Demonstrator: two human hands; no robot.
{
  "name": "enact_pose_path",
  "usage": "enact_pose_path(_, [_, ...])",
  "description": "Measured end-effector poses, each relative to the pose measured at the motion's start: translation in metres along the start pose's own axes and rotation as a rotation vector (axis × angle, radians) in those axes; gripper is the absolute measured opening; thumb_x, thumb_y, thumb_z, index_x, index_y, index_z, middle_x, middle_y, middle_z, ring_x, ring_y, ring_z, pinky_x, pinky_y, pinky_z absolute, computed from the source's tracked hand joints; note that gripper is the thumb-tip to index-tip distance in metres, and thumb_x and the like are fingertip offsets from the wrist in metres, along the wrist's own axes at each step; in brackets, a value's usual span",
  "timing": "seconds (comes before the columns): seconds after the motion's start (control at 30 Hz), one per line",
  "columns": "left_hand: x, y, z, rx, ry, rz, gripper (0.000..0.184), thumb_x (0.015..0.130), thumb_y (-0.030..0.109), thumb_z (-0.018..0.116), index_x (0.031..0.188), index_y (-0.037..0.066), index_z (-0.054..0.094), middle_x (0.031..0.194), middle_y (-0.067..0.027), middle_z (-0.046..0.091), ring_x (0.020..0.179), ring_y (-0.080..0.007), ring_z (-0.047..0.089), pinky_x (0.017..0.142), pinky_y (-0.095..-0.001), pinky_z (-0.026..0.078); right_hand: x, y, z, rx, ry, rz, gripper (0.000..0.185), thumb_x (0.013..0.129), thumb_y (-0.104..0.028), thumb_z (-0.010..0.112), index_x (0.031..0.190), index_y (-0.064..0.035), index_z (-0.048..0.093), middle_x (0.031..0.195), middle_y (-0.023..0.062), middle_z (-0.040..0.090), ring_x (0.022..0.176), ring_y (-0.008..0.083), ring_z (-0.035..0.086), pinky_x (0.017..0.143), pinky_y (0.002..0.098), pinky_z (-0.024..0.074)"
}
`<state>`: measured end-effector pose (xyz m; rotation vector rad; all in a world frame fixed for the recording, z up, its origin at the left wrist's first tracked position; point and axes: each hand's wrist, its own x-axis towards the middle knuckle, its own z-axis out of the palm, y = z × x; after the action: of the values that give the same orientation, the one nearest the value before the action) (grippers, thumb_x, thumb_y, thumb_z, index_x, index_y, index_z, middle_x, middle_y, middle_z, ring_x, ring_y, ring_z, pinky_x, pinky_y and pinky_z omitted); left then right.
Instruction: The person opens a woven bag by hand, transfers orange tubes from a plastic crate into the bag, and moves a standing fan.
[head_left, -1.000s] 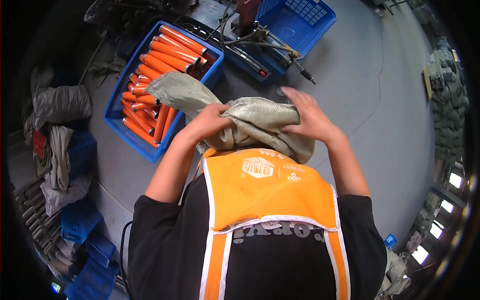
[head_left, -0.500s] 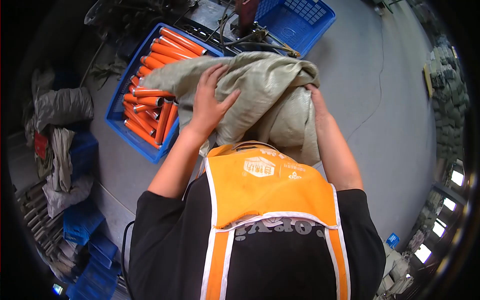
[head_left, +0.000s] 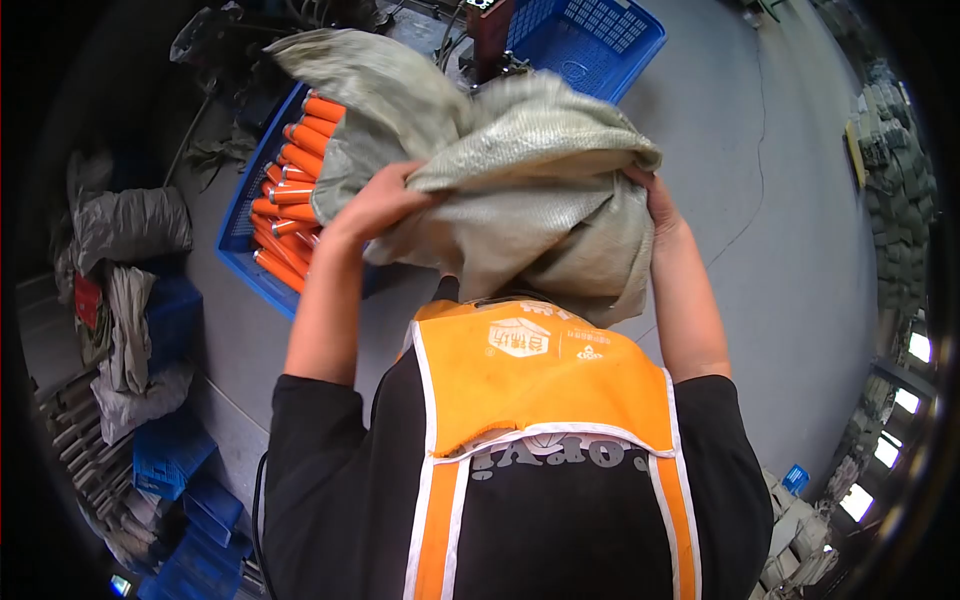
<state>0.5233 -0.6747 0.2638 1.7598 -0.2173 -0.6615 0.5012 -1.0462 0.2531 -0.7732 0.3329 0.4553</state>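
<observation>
A grey-green woven sack [head_left: 540,165] is spread and crumpled between my two hands in front of my chest. My left hand [head_left: 385,203] grips its left side, with the fingers partly hidden under a fold. On the other side my right hand [head_left: 655,205] is closed on the sack's edge, its fingertips tucked behind the cloth. A loose flap of the sack, blurred by motion, reaches up and left over a blue crate [head_left: 233,240]. Several orange tubes [head_left: 300,160] with silvery ends lie in that crate, partly covered by the flap.
Another blue crate [head_left: 625,50] stands at the top, beside dark machinery [head_left: 490,40]. Folded sacks and cloths [head_left: 130,220] and blue bins [head_left: 170,455] are piled on the left. Stacked grey bundles [head_left: 900,190] line the right side of the grey floor [head_left: 790,250].
My left hand, open against the sack before, is now closed on it and lower to the left. The sack's flap has swung up and covers more of the crate. My right hand has shifted slightly right.
</observation>
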Motion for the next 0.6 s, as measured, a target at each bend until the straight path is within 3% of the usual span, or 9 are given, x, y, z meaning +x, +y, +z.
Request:
enact_pose_path(0.1, [-0.025, 0.012, -0.025, 0.101, -0.145, -0.147, 0.037, 0.078, 0.017, 0.066, 0.109, -0.002, 0.065, 0.098, -0.0029, 0.066, 0.086, -0.0096, 0.057, 0.082, -0.0243, 0.045, -0.011, -0.021, -0.037, -1.12, -0.035, -0.018, 0.039, 0.076, -0.015, 0.072, 0.112, -0.0028, 0.063, 0.106, 0.0021, 0.065, 0.097, 0.0111, 0.057, 0.091, 0.0287, 0.0463])
enact_pose_path(0.2, [-0.033, 0.016, -0.025, -0.002, -0.269, -0.134, 0.035, 0.079, 0.02, 0.065, 0.106, -0.002, 0.065, 0.095, -0.0029, 0.067, 0.086, -0.0088, 0.057, 0.081, -0.0237, 0.045, -0.023, -0.017, -0.029, -1.479, -0.223, 0.215, 0.052, 0.072, -0.022, 0.076, 0.117, -0.0011, 0.059, 0.11, 0.0092, 0.065, 0.104, 0.0149, 0.057, 0.096, 0.0317, 0.043])
enact_pose_path(0.23, [-0.03, 0.011, -0.021, -0.086, -0.195, -0.131, 0.035, 0.079, 0.02, 0.065, 0.106, -0.003, 0.065, 0.094, -0.0024, 0.067, 0.086, -0.0087, 0.057, 0.081, -0.0236, 0.045, -0.028, -0.021, -0.014, -1.58, -0.324, 0.237, 0.076, 0.067, -0.027, 0.081, 0.131, -0.0026, 0.047, 0.123, 0.0129, 0.058, 0.116, 0.0217, 0.052, 0.104, 0.0344, 0.0371])
enact_pose_path(0.3, [-0.023, 0.018, -0.011, -0.124, -0.133, -0.103, 0.034, 0.079, 0.019, 0.067, 0.106, -0.003, 0.065, 0.095, -0.0019, 0.067, 0.087, -0.0084, 0.057, 0.082, -0.0239, 0.045, -0.036, -0.019, 0.009, -1.378, -0.417, -0.09, 0.1, 0.062, -0.032, 0.084, 0.143, -0.0062, 0.031, 0.14, 0.0141, 0.043, 0.128, 0.0272, 0.041, 0.11, 0.0366, 0.0298])
enact_pose_path(0.33, [-0.019, 0.025, -0.006, -0.124, -0.136, -0.105, 0.034, 0.079, 0.019, 0.067, 0.106, -0.003, 0.065, 0.095, -0.0019, 0.067, 0.087, -0.0084, 0.057, 0.082, -0.0239, 0.045, -0.037, -0.021, 0.027, -1.376, -0.415, -0.089, 0.1, 0.062, -0.032, 0.084, 0.143, -0.0062, 0.031, 0.14, 0.0141, 0.043, 0.128, 0.0272, 0.041, 0.11, 0.0366, 0.0298])
enact_pose_path(0.4, [-0.011, 0.039, 0.004, -0.058, -0.438, -0.027, 0.035, 0.08, 0.019, 0.069, 0.107, -0.002, 0.065, 0.097, -0.0018, 0.067, 0.089, -0.0079, 0.057, 0.083, -0.0243, 0.046, -0.035, -0.022, 0.063, -1.411, -0.453, -0.418, 0.116, 0.058, -0.04, 0.086, 0.147, -0.0038, 0.02, 0.148, 0.0162, 0.031, 0.137, 0.0293, 0.029, 0.114, 0.0384, 0.0217])
enact_pose_path(0.47, [-0.003, 0.055, 0.012, 0.004, -0.476, 0.004, 0.034, 0.081, 0.022, 0.07, 0.106, -0.001, 0.066, 0.097, -0.0016, 0.067, 0.089, -0.0075, 0.057, 0.083, -0.0246, 0.045, -0.026, -0.007, 0.078, -1.642, -0.553, -0.501, 0.113, 0.059, -0.037, 0.084, 0.147, -0.0039, 0.021, 0.148, 0.0189, 0.029, 0.137, 0.0309, 0.029, 0.114, 0.0408, 0.0222])
enact_pose_path(0.53, [0.009, 0.062, 0.016, -0.137, -0.385, -0.001, 0.031, 0.081, 0.02, 0.07, 0.103, -0.001, 0.066, 0.094, -0.0013, 0.067, 0.086, -0.0078, 0.057, 0.082, -0.024, 0.045, -0.024, 0.024, 0.085, -1.481, -0.678, -0.363, 0.108, 0.061, -0.036, 0.084, 0.145, -0.0025, 0.025, 0.142, 0.0205, 0.038, 0.131, 0.0339, 0.037, 0.11, 0.0382, 0.0278])
enact_pose_path(0.6, [0.029, 0.06, 0.012, 0.26, -0.155, 0.065, 0.031, 0.08, 0.022, 0.072, 0.1, 0.0, 0.066, 0.087, -0.0035, 0.068, 0.08, -0.0106, 0.059, 0.08, -0.0262, 0.047, -0.022, 0.046, 0.084, -1.419, -0.585, -0.037, 0.082, 0.068, -0.028, 0.079, 0.136, -0.0013, 0.041, 0.129, 0.0166, 0.053, 0.118, 0.029, 0.051, 0.102, 0.0361, 0.0371])
